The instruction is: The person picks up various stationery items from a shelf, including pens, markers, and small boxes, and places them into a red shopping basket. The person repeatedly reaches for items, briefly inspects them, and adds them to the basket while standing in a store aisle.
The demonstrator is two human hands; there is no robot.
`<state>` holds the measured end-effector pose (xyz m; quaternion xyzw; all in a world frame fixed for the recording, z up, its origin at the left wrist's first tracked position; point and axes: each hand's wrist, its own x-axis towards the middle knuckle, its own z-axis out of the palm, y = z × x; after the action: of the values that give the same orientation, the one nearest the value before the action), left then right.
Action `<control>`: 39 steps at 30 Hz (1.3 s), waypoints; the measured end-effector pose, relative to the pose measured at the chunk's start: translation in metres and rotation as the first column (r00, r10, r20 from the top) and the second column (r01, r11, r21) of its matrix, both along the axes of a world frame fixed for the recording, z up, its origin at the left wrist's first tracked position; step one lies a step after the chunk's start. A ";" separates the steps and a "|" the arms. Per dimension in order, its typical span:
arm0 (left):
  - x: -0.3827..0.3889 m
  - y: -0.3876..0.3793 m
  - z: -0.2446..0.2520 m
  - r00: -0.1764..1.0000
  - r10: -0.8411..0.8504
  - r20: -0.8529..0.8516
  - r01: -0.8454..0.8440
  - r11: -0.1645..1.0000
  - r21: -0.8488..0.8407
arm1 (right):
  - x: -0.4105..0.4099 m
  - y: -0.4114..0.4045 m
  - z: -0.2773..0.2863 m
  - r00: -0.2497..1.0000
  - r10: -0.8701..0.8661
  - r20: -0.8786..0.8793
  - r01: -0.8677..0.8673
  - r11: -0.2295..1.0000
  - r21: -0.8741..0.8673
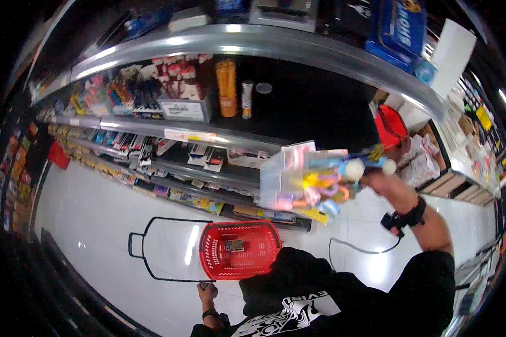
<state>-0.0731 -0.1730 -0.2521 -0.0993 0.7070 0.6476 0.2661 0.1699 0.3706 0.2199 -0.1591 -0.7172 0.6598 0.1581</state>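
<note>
My right hand (381,185), blurred, reaches out at the right beside a clear plastic bin (274,183) of colourful small goods (320,185) with yellow, purple, orange and blue parts. Its fingers are at the ends of these goods; the blur hides whether they grip anything. The bin overlaps the shelf front in view. Low at the left, my left hand (207,290) has curled fingers, close to the black pull handle (147,261) of a red shopping basket (206,252). Whether it grips the handle is unclear. A small dark printed packet (235,245) lies in the basket.
Shelving (253,139) runs across in front of me, with bins of packaged goods (139,92). An orange cylinder (226,88) and a slim white tube (246,99) stand on it. At the right are a red bag (390,126) and a blue box (398,33). A cable (358,250) hangs from my right wrist.
</note>
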 end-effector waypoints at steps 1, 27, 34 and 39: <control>0.006 0.043 0.034 0.983 0.056 0.176 -0.092 0.975 0.204 | 0.018 0.010 0.018 0.994 -0.105 -0.004 0.105 0.994 0.019; 0.159 -0.045 0.023 0.847 0.329 0.417 -0.386 0.921 0.056 | -0.124 0.179 0.059 0.939 0.134 0.316 -0.315 0.701 0.640; 0.164 -0.033 0.021 0.900 0.221 0.376 -0.161 0.969 -0.185 | -0.144 0.154 0.066 0.753 -0.134 0.644 -0.084 0.952 0.296; 0.183 -0.073 -0.074 0.855 0.140 0.500 -0.249 0.955 0.159 | -0.134 0.183 0.052 0.894 0.127 0.429 -0.259 0.929 0.265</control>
<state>0.1099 -0.2465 -0.3258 -0.2993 0.5288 0.6995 0.3762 0.0364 0.5538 0.2720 -0.1918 -0.8425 0.5021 -0.0373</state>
